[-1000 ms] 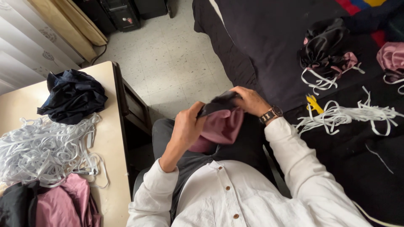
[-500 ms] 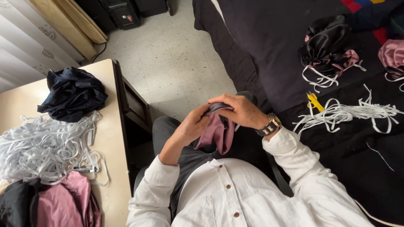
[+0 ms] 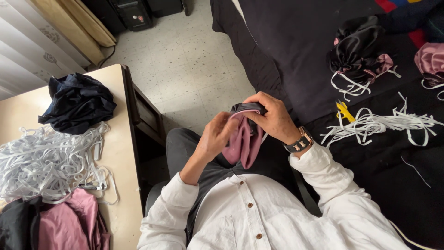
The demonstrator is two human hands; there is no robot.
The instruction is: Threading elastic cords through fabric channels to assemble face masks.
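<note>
Mauve-and-black fabric pouch [image 3: 243,139] pinched between left hand [image 3: 215,139] and right hand [image 3: 273,118], over lap, between beige table [image 3: 121,153] and dark-covered bed [image 3: 296,51].

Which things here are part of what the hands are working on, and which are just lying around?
In hand:
left hand
right hand
mauve and black fabric piece, held by both

Lying about:
white elastic pile on the table
dark navy cloth
yellow snips
white strips
finished black pouch
</note>
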